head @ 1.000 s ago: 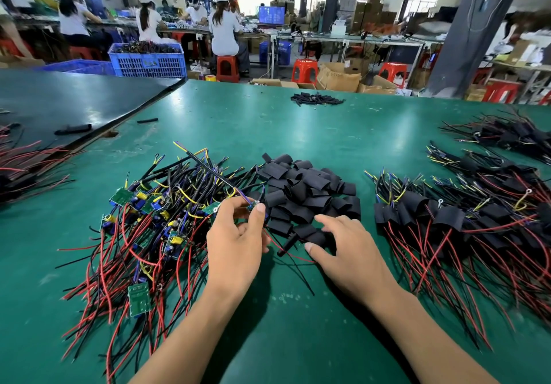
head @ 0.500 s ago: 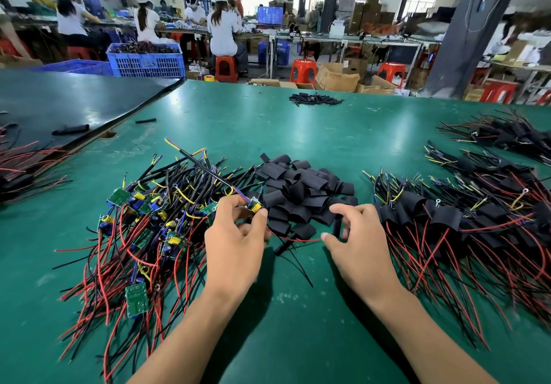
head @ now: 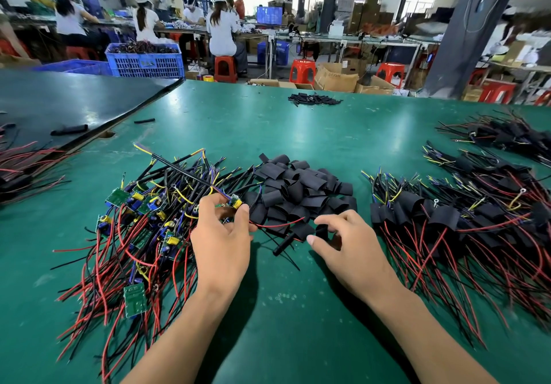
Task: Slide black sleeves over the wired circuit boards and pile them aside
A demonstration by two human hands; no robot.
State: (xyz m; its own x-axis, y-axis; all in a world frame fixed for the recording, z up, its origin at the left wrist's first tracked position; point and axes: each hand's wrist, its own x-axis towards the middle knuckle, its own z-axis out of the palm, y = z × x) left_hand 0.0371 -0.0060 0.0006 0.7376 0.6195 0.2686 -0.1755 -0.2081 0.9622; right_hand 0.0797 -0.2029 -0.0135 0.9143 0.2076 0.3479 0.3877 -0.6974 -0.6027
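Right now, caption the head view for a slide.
Left hand holds a wired circuit board; right hand pinches a black sleeve.

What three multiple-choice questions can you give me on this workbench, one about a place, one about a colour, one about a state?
1. The heap of loose black sleeves lies:
A) inside a blue crate
B) between the bare boards and the sleeved pile
C) under a forearm

2. The worktable top is:
A) white
B) green
C) yellow

3. The left hand is:
A) flat on the table
B) curled and empty
C) gripping a wired circuit board

Answers:
1. B: a pile sits on either side of the heap.
2. B: the bare surface is green.
3. C: the fingers curl round a board that trails wires.
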